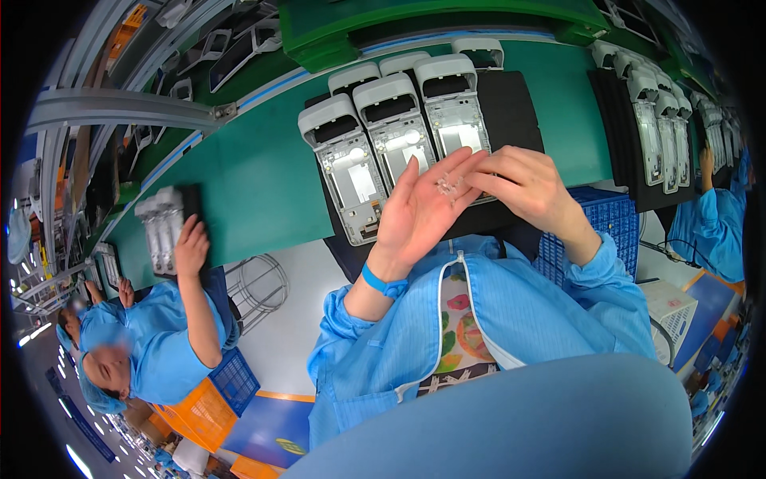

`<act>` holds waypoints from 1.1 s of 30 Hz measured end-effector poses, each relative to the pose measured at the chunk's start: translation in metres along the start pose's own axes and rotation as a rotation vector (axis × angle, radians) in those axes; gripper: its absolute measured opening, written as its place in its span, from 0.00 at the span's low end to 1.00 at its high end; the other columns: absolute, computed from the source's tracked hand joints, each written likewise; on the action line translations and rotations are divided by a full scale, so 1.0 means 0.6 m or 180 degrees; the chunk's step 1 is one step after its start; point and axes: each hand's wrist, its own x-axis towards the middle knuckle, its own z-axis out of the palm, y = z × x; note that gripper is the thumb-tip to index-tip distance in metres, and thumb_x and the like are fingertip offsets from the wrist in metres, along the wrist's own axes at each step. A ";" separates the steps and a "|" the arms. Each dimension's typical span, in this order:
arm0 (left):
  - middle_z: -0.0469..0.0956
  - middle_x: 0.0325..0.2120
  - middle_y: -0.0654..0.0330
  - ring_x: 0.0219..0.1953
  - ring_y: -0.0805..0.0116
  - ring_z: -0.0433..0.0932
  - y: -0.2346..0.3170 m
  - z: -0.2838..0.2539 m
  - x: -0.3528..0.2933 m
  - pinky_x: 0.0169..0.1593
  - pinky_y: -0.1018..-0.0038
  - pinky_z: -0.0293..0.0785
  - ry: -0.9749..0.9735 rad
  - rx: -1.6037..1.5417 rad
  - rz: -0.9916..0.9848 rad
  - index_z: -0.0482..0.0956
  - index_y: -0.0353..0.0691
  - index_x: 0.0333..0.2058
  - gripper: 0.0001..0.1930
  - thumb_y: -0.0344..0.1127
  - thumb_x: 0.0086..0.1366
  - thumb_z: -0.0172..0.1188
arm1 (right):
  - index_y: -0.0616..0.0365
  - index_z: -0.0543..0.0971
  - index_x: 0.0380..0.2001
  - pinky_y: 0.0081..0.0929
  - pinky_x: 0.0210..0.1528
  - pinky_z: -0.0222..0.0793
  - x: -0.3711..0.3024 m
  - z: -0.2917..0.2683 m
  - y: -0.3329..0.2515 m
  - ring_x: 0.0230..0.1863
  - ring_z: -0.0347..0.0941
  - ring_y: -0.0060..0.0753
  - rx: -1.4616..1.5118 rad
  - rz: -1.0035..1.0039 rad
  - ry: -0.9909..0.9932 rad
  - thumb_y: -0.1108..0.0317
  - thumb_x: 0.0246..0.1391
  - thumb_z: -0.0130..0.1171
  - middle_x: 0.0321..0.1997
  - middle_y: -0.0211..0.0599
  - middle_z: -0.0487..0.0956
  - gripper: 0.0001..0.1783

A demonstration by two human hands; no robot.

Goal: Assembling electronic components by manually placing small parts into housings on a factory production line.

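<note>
Palm up, my left hand [416, 209] holds several small transparent pieces [448, 187] at the base of its outstretched fingers. My right hand [527, 185] is closed in a pinch right beside them, its fingertips by the left fingers; whatever is in the pinch is too small to make out. Just beyond my hands lie light grey device housings with raised hooded ends: one at the left [348, 172], one in the middle [397, 132] and one at the right [451, 100]. Their open inner sides face up, and my fingers partly cover the nearest edges.
The housings rest on a black mat [511, 108] on a green bench [263, 172]. A green ledge [447, 24] runs behind. More housings [662, 120] stand to the right. A blue crate [600, 227] is below the bench. At the left, a co-worker [171, 343] reaches over other housings [162, 227].
</note>
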 end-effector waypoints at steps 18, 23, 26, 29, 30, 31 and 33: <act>0.55 0.68 0.39 0.72 0.50 0.54 0.023 -0.018 -0.037 0.75 0.57 0.48 0.0014 0.0086 0.0135 0.52 0.23 0.67 0.31 0.43 0.76 0.36 | 0.59 0.79 0.31 0.29 0.28 0.75 0.051 0.046 0.056 0.30 0.78 0.35 -0.0120 0.0084 0.0185 0.74 0.42 0.68 0.30 0.33 0.78 0.10; 0.52 0.69 0.38 0.73 0.47 0.51 0.032 -0.028 -0.055 0.75 0.58 0.47 -0.0090 0.0313 0.0209 0.51 0.23 0.68 0.31 0.30 0.69 0.42 | 0.57 0.80 0.28 0.27 0.27 0.75 0.077 0.088 0.096 0.29 0.78 0.32 -0.0692 -0.0003 0.0405 0.74 0.45 0.68 0.28 0.31 0.77 0.07; 0.53 0.69 0.38 0.73 0.47 0.52 0.037 -0.028 -0.062 0.75 0.58 0.47 -0.0093 0.0423 0.0243 0.51 0.24 0.68 0.33 0.23 0.64 0.46 | 0.58 0.79 0.28 0.26 0.26 0.74 0.078 0.099 0.105 0.28 0.77 0.32 -0.0982 -0.0139 0.0316 0.75 0.43 0.68 0.27 0.30 0.76 0.07; 0.52 0.69 0.35 0.73 0.45 0.50 0.040 -0.019 -0.070 0.76 0.57 0.45 0.0144 0.0544 0.0306 0.51 0.22 0.68 0.37 0.18 0.58 0.48 | 0.58 0.79 0.28 0.25 0.26 0.74 0.080 0.101 0.105 0.28 0.76 0.30 -0.1134 -0.0246 0.0285 0.75 0.41 0.66 0.27 0.30 0.75 0.08; 0.52 0.69 0.35 0.73 0.45 0.51 0.040 -0.020 -0.072 0.76 0.57 0.45 0.0122 0.0585 0.0319 0.51 0.23 0.68 0.37 0.18 0.58 0.48 | 0.58 0.79 0.28 0.25 0.26 0.74 0.080 0.100 0.106 0.28 0.76 0.30 -0.1124 -0.0261 0.0277 0.75 0.41 0.66 0.27 0.30 0.75 0.08; 0.53 0.69 0.36 0.73 0.45 0.51 0.041 -0.020 -0.074 0.76 0.57 0.45 0.0097 0.0629 0.0325 0.51 0.24 0.68 0.37 0.17 0.58 0.48 | 0.59 0.79 0.29 0.25 0.26 0.74 0.080 0.098 0.107 0.29 0.76 0.30 -0.1185 -0.0350 0.0174 0.74 0.40 0.64 0.27 0.30 0.75 0.09; 0.53 0.69 0.36 0.73 0.46 0.51 0.041 -0.020 -0.076 0.76 0.57 0.45 0.0109 0.0610 0.0334 0.51 0.24 0.68 0.37 0.17 0.58 0.48 | 0.59 0.79 0.30 0.25 0.26 0.74 0.082 0.094 0.108 0.30 0.76 0.29 -0.1244 -0.0445 0.0070 0.74 0.39 0.62 0.28 0.30 0.75 0.10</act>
